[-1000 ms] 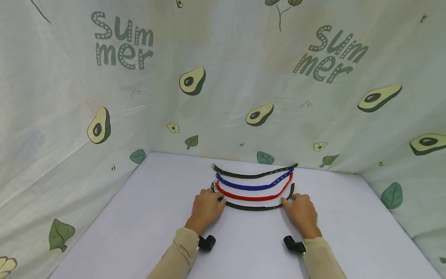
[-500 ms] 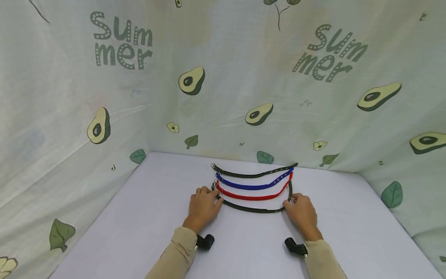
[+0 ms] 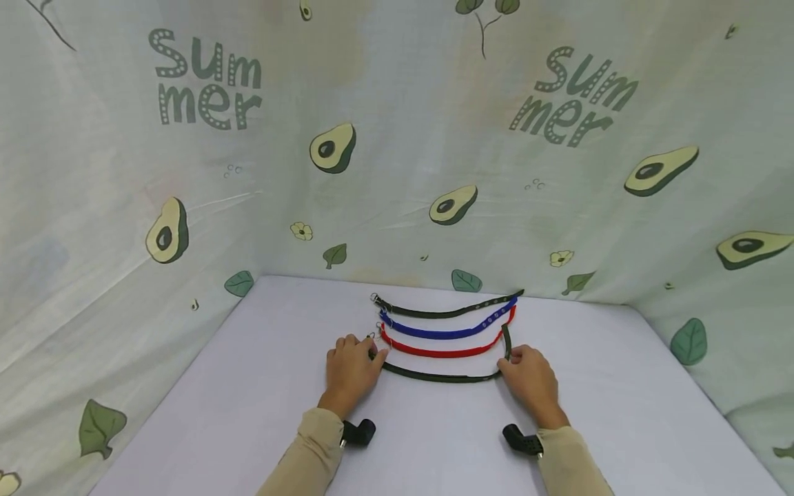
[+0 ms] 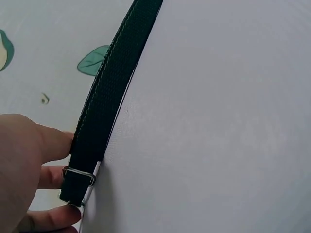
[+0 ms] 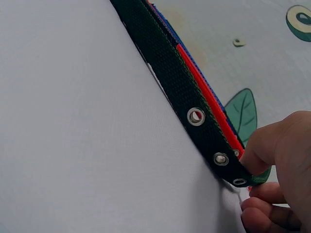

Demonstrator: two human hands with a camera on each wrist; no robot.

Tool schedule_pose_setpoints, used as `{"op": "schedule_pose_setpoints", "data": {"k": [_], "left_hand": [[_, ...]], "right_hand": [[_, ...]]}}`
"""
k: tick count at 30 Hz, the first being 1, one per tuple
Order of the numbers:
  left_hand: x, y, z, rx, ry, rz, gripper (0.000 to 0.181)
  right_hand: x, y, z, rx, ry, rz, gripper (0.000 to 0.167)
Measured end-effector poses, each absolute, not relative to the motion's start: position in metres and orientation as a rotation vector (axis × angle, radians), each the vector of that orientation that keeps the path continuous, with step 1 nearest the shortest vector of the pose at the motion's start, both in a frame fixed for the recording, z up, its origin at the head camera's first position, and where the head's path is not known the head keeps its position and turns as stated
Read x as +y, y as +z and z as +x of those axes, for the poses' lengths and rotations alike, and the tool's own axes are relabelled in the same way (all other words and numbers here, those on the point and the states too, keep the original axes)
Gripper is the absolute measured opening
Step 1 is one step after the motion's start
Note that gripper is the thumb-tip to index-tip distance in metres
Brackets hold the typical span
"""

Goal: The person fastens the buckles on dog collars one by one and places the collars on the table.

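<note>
Near dark green collar [image 3: 428, 376]: woven webbing strap, stitching along its margins, a metal loop [image 4: 78, 175] at its left end, silver-rimmed eyelets [image 5: 221, 159] toward its right end. Position: roughly midway between the left and right edges of the tabletop [image 3: 434, 441], in its far half. Long axis runs left to right, about parallel to the far edge, with a shallow bow toward the near edge; beyond the right hand [image 3: 531, 382] the tip bends toward the far edge. Left hand [image 3: 350, 372] pinches the looped end; right hand grips the eyelet end between thumb and fingers. Beyond, in order toward the far edge: red collar [image 3: 446, 354], blue collar [image 3: 443, 335], far dark green collar [image 3: 434, 315], all similarly bowed.
</note>
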State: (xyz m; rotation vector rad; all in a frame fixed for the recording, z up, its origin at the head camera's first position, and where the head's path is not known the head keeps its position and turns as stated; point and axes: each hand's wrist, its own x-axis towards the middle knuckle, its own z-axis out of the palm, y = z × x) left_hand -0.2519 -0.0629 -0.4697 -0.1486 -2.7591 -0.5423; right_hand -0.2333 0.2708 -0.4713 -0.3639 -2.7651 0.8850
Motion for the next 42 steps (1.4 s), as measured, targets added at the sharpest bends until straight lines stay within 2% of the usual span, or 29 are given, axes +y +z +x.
{"op": "schedule_pose_setpoints", "data": {"k": [7, 14, 21, 25, 29, 42], "left_hand": [[-0.067, -0.473, -0.251, -2.751, -0.611, -0.071, 0.022], [-0.073, -0.478, -0.255, -2.643, -0.844, -0.022, 0.018], [-0.072, -0.473, -0.264, -2.31, -1.706, -0.013, 0.017], [-0.067, -0.457, -0.268, -2.151, -2.057, -0.039, 0.032], [-0.062, -0.443, -0.266, -2.116, -2.138, -0.113, 0.039], [-0.041, -0.407, -0.248, -1.989, -2.236, -0.269, 0.03]], "right_hand": [[0.266, -0.476, -0.23, -2.737, 0.939, -0.393, 0.029], [0.261, -0.478, -0.23, -2.67, 1.036, -0.419, 0.033], [0.256, -0.477, -0.233, -2.496, 1.13, -0.344, 0.033], [0.253, -0.47, -0.235, -2.401, 1.199, -0.317, 0.029], [0.249, -0.466, -0.234, -2.336, 1.277, -0.319, 0.026], [0.227, -0.446, -0.226, -2.117, 1.566, -0.221, 0.025]]}}
